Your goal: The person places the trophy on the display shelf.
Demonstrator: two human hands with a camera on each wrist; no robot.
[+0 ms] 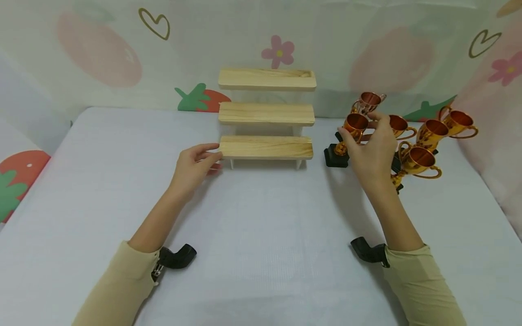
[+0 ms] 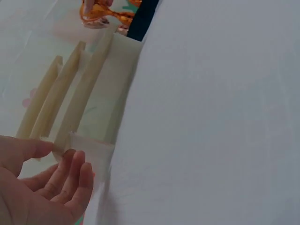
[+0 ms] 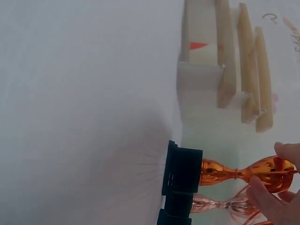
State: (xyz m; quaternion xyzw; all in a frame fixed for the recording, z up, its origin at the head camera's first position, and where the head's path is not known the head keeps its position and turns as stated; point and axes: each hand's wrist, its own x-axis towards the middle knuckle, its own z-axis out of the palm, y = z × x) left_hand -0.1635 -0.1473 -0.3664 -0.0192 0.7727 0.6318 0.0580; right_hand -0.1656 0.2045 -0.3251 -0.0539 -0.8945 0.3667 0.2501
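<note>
A three-tier wooden display stand (image 1: 266, 147) with pale legs stands at the back middle of the table. At its left end, my left hand (image 1: 193, 166) pinches the lowest board, thumb above and fingertips at the underside in the left wrist view. On the right, my right hand (image 1: 375, 151) holds a gold trophy cup (image 3: 213, 172) by its bowl, thumb on one side and fingers on the other. The trophy stands upright, its black base (image 1: 336, 156) low at the tabletop. Right behind it is a rose-coloured trophy (image 1: 369, 101), partly hidden by the held one.
Several more gold trophies (image 1: 422, 158) crowd together to the right of my right hand, some partly hidden by it. A white cloth covers the table (image 1: 261, 235). Behind the stand hangs a curtain (image 1: 326, 40) printed with fruit, flowers and hearts.
</note>
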